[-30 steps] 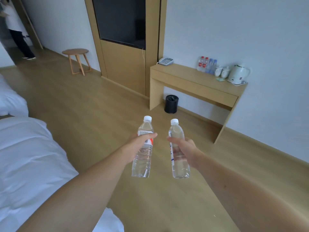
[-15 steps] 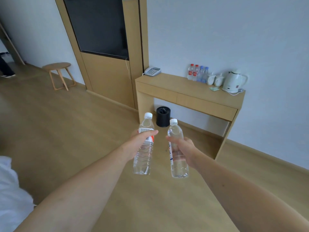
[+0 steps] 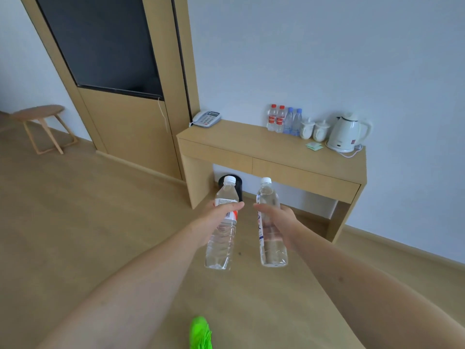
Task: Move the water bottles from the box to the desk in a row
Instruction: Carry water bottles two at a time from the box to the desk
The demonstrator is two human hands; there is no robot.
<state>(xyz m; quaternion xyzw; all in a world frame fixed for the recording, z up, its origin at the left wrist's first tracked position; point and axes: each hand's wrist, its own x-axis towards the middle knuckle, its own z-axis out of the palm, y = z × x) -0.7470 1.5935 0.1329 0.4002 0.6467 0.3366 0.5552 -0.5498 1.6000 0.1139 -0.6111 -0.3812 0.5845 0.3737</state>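
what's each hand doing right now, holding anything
Left hand: closed around the red-labelled bottle.
Right hand: closed around the blue-printed bottle.

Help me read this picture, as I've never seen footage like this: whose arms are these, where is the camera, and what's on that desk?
No machine here: a person wears a camera on the head, looking forward and down, so both arms reach into view. The left hand holds a clear bottle with a red label, and the right hand holds a second bottle. Both are upright, over the floor, short of the desk. On the desk stand a phone, four bottles in a row, two white cups and a kettle. A black bin sits underneath. The box is not in view.
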